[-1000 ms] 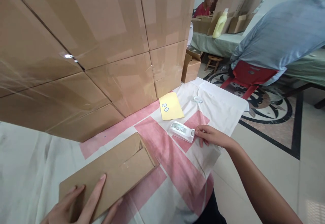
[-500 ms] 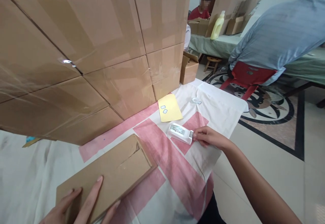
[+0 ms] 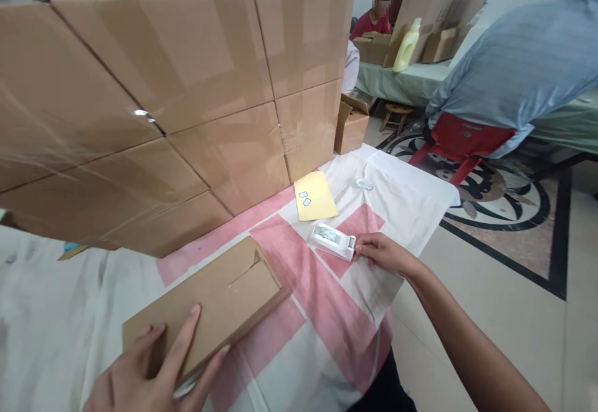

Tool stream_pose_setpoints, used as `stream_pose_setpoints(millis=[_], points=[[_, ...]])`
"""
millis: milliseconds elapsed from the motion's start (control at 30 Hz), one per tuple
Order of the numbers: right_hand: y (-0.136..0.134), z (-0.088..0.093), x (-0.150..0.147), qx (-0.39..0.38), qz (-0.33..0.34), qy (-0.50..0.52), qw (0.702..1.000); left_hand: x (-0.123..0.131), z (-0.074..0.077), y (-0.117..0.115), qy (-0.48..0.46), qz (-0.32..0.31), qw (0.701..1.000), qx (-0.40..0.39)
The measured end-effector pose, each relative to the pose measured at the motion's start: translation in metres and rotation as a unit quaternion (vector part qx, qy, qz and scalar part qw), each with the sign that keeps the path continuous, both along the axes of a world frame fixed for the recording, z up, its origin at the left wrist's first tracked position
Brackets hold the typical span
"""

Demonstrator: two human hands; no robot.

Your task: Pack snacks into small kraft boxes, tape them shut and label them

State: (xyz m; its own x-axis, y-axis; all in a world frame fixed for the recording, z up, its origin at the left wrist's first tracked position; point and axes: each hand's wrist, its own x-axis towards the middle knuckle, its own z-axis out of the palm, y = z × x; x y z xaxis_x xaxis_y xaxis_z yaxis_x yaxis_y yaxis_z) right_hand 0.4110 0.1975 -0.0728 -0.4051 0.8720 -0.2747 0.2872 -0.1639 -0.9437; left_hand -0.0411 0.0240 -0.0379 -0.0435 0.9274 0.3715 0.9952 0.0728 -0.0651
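Observation:
A flat brown cardboard box [image 3: 219, 293] lies on the pink and white cloth [image 3: 322, 312]. My left hand [image 3: 159, 368] rests on its near left end, fingers spread over the top and one at the front side. The white tape dispenser [image 3: 332, 241] sits to the right of the box. At its right, cutter end, the fingertips of my right hand [image 3: 380, 253] are pinched together; whatever tape is between them is too small to make out. Behind the dispenser lies a yellow card [image 3: 315, 197] with two small outlined shapes.
A tall cardboard panel [image 3: 210, 75] stands along the back left. An open small box [image 3: 351, 126] is at its right end. A tape ring [image 3: 363, 184] lies on the cloth. Beyond are a red chair [image 3: 467, 138], a person in blue-grey and another in red.
The camera view has shifted slightly, so the box and panel appear further right. My left hand shows more fully on the box. My right hand stays at the dispenser's cutter end.

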Motion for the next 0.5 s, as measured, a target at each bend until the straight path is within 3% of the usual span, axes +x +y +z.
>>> stream_pose_setpoints(millis=[167,267,367,500], points=[[-0.016,0.003,-0.005,0.018,-0.08,-0.022,0.996,0.039,0.02,0.0,0.074,0.018,0.997,0.022],[-0.032,0.025,-0.031,0.036,-0.113,-0.015,0.993,0.062,0.033,0.0,0.107,0.049,0.993,0.024],[-0.049,0.063,-0.077,0.054,-0.06,0.027,0.996,0.071,0.048,0.003,0.134,0.066,0.989,0.009],[-0.056,0.11,-0.143,0.067,0.063,0.046,0.995,0.05,0.07,0.025,0.051,-0.041,0.997,-0.05]])
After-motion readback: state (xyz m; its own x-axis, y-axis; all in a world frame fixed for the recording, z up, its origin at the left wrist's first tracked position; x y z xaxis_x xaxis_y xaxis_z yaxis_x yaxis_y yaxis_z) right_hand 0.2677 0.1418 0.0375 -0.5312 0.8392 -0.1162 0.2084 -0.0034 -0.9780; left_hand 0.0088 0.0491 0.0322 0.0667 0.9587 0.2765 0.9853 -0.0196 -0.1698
